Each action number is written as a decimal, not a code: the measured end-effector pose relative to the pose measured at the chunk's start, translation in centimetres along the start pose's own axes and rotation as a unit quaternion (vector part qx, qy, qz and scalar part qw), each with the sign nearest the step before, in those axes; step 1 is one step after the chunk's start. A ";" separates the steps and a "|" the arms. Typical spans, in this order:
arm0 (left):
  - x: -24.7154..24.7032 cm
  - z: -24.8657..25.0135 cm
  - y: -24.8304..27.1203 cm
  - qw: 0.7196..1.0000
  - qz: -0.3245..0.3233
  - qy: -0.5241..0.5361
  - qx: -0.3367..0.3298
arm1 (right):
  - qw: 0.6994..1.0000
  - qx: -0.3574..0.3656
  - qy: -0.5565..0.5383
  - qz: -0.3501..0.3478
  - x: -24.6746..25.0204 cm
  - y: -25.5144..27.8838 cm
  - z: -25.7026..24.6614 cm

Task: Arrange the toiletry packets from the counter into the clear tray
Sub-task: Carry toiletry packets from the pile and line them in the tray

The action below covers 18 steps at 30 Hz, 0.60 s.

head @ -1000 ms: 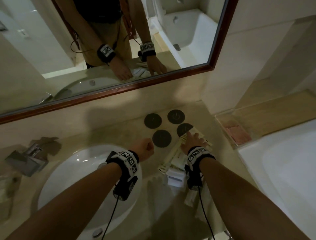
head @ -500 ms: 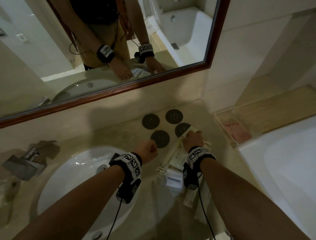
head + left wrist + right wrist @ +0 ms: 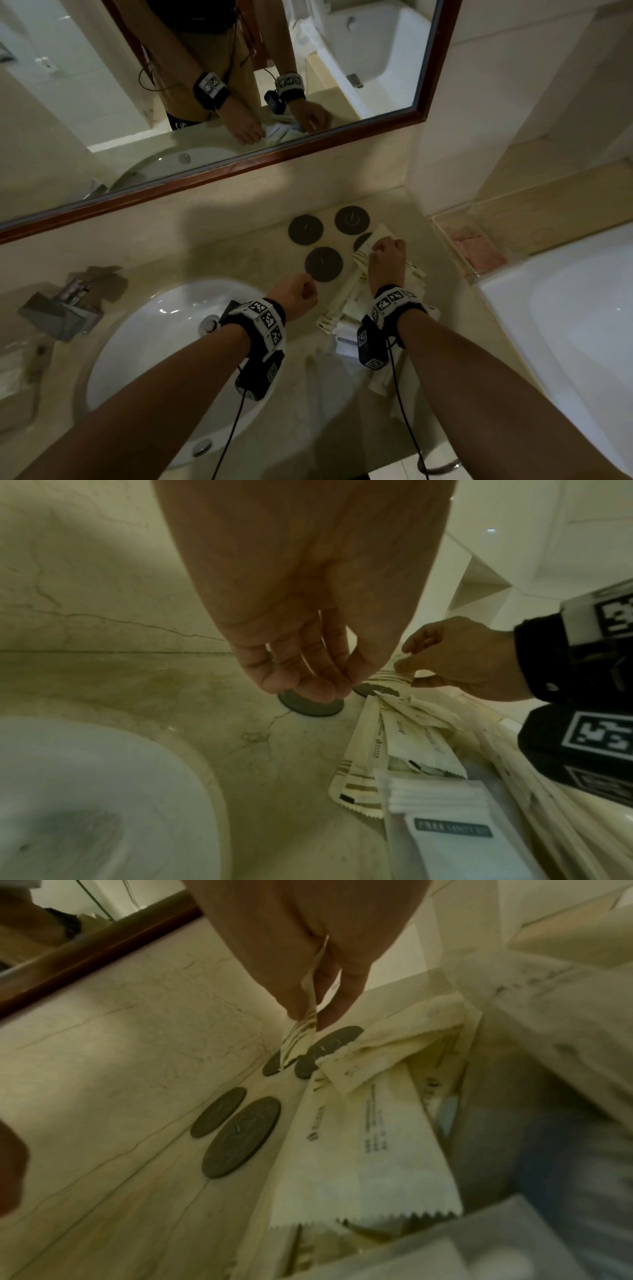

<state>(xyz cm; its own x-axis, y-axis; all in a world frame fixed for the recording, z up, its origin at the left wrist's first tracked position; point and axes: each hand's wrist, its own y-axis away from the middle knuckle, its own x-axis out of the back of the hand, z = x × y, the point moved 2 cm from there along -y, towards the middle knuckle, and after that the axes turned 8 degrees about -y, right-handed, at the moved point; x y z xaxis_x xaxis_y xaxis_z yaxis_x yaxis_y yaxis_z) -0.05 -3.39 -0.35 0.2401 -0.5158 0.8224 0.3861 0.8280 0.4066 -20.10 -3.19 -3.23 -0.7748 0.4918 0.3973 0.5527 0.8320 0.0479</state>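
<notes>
Head view: high above the marble worktop (image 3: 239, 246), angled forward and down, far enough to take in the washbasin (image 3: 147, 342), the wood-framed mirror (image 3: 239, 164) and both forearms. Left wrist view: low and close, facing along the left hand (image 3: 301, 653) toward the back wall. Right wrist view: lower still, tilted, nearly on the pile of toiletry packets (image 3: 369, 1150). Shared by all three: the dark round coasters (image 3: 323, 263) and that pile; right hand (image 3: 459, 656) seen also from the left wrist.
</notes>
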 end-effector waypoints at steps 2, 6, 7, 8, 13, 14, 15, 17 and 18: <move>0.0 0.2 0.1 1.000 0.000 -0.006 -0.001 | 1.000 0.014 -0.021 0.003 0.5 0.4 -0.7; -0.6 1.5 -0.1 1.000 -0.004 -0.010 -0.006 | 1.000 0.027 -0.012 0.007 2.8 1.0 -0.5; -1.0 1.8 -0.2 1.000 -0.003 -0.011 -0.009 | 1.000 0.025 -0.004 0.011 3.5 1.3 -0.2; -1.3 2.1 -0.3 1.000 -0.004 -0.013 -0.006 | 0.999 0.028 -0.002 0.016 4.2 1.5 0.2; -3.2 4.3 -1.2 1.000 0.000 -0.014 0.005 | 0.998 0.053 -0.017 0.035 7.7 2.5 1.2; -3.5 4.7 -1.4 1.000 -0.006 -0.013 0.011 | 0.997 0.058 -0.019 0.040 8.2 2.7 1.2; -3.9 5.1 -1.7 1.000 -0.007 -0.011 0.016 | 0.997 0.062 -0.021 0.048 8.7 2.8 1.4; -4.5 5.5 -2.2 0.999 -0.012 -0.020 0.028 | 0.997 0.056 -0.030 0.053 9.1 3.0 1.5; -4.8 5.7 -2.6 0.999 -0.018 -0.028 0.037 | 0.997 0.052 -0.031 0.054 9.1 3.0 1.8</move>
<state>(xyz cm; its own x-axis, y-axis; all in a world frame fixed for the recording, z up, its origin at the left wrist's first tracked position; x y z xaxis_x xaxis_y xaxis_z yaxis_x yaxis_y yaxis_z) -7.25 -1.81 -3.10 0.1758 -0.5348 0.8265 0.3257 0.8239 0.4639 -26.06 4.26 -1.07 -0.7324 0.5914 0.3374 0.6007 0.7945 -0.0885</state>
